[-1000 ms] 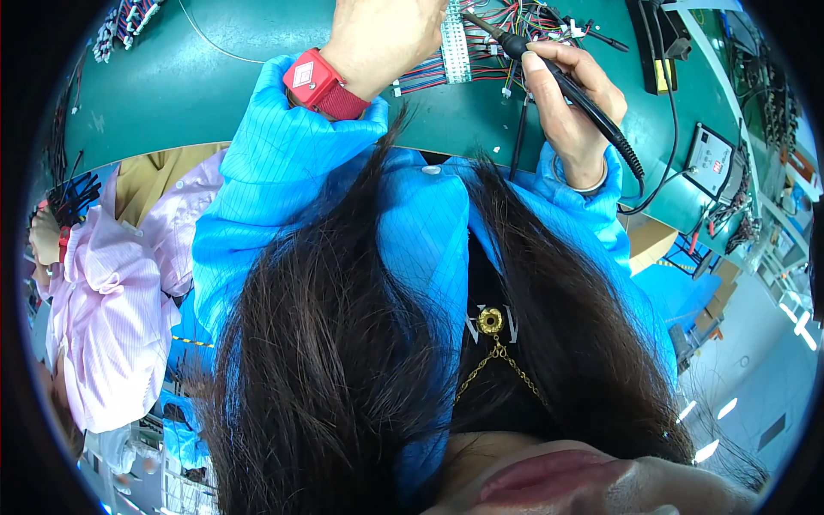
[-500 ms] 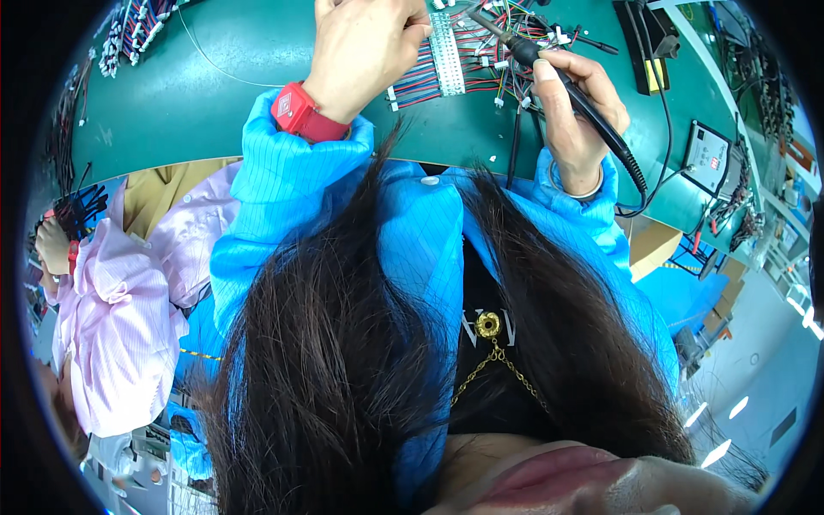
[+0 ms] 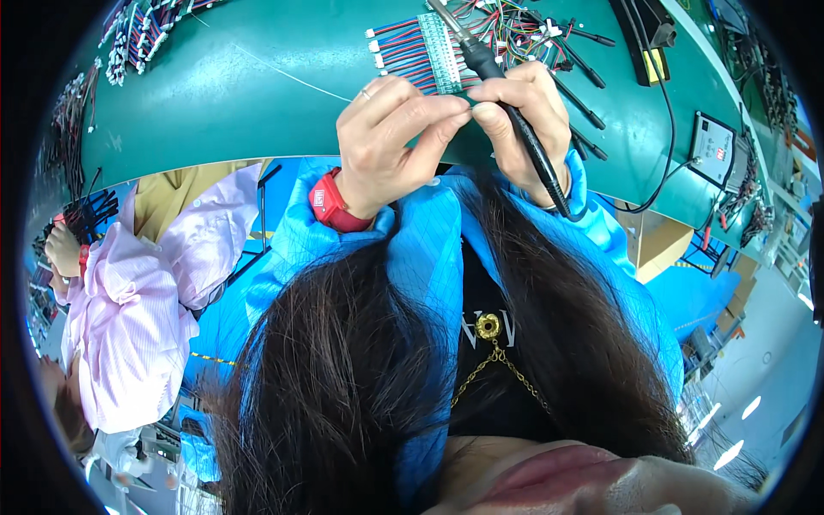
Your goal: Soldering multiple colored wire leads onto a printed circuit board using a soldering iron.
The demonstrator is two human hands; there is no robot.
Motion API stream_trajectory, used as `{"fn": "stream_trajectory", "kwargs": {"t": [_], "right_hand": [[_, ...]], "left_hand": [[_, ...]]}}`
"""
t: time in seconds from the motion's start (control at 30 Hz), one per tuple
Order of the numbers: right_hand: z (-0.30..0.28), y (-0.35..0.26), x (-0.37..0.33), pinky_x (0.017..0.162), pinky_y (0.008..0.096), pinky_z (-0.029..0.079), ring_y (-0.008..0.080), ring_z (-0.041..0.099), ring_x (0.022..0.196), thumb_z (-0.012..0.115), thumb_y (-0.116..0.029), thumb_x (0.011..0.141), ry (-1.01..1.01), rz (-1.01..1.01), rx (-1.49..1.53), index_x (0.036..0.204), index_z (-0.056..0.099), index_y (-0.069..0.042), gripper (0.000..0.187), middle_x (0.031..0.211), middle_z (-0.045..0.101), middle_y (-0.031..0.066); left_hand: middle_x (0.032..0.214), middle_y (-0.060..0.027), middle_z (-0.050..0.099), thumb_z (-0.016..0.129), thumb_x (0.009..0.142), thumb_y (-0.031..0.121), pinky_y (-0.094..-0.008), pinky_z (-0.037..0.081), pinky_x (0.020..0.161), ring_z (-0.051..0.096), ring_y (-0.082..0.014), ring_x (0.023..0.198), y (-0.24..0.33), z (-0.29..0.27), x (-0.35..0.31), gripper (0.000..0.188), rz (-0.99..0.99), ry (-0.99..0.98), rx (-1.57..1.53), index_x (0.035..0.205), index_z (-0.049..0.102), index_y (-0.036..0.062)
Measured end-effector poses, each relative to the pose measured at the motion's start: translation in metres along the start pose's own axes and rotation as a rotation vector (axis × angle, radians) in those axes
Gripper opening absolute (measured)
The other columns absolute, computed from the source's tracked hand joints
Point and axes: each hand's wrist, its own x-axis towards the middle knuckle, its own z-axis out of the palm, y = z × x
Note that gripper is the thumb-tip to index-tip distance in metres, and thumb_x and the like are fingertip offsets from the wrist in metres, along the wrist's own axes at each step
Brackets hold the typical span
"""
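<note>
My right hand [image 3: 536, 107] holds a black-handled soldering iron [image 3: 482, 60], its metal tip pointing up and left over the work. My left hand [image 3: 396, 142] is closed in a pinch, with its fingertips close to those of the right hand. A thin pale wire [image 3: 287, 70], which looks like solder wire, runs across the bench to the left hand. What lies between the fingertips is too small to make out. Just beyond both hands is a strip of small green-and-white circuit boards [image 3: 442, 56], with red, blue and black wires [image 3: 402, 53] and white connectors on its sides.
Black rod-like parts [image 3: 579, 101] on wires lie right of the boards. A black iron stand [image 3: 644, 43] with a yellow sponge and a soldering station [image 3: 714, 150] are at the right. Wire bundles [image 3: 142, 34] lie far left. A co-worker in a pink sleeve [image 3: 129, 300] sits at left.
My left hand has come down and right from the boards to meet the right hand. The right hand with the soldering iron has shifted left. The board strip has moved slightly left.
</note>
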Motion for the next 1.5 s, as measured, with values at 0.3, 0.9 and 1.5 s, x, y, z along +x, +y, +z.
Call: {"fn": "stream_trajectory", "kwargs": {"t": [0.3,0.9,1.5], "right_hand": [[0.0,0.001,-0.007,0.062,0.0267,0.042,0.0168,0.05,0.073,0.069,-0.01,0.088,0.106,0.124,0.131,0.096,0.068,-0.004,0.01,0.081,0.052,0.0063],[0.034,0.06,-0.005,0.108,0.0461,0.04,0.0323,0.061,0.104,0.038,-0.027,0.107,0.367,0.354,1.014,0.114,0.056,-0.004,0.03,0.086,0.053,0.0081],[0.022,0.03,-0.008,0.073,0.0256,0.045,0.0168,0.059,0.076,0.056,-0.011,0.094,0.437,0.399,0.743,0.107,0.064,0.0,0.019,0.083,0.061,0.0076]], "left_hand": [[0.072,-0.0009,0.058,0.075,0.074,0.004,-0.0271,0.042,0.058,0.048,-0.0162,0.06,0.0,-0.01,-0.005,0.011,-0.162,-0.023,0.016,0.083,0.072,0.0083],[0.106,-0.0039,0.073,0.063,0.086,0.008,-0.0454,0.047,0.098,0.067,-0.0242,0.093,-0.06,0.005,-0.009,0.006,-0.073,-0.059,0.335,0.089,0.059,0.008],[0.101,0.0005,0.075,0.065,0.084,0.008,-0.0425,0.041,0.104,0.068,-0.0187,0.089,-0.062,0.018,0.004,0.005,-0.092,0.007,0.391,0.088,0.06,0.0084]]}}
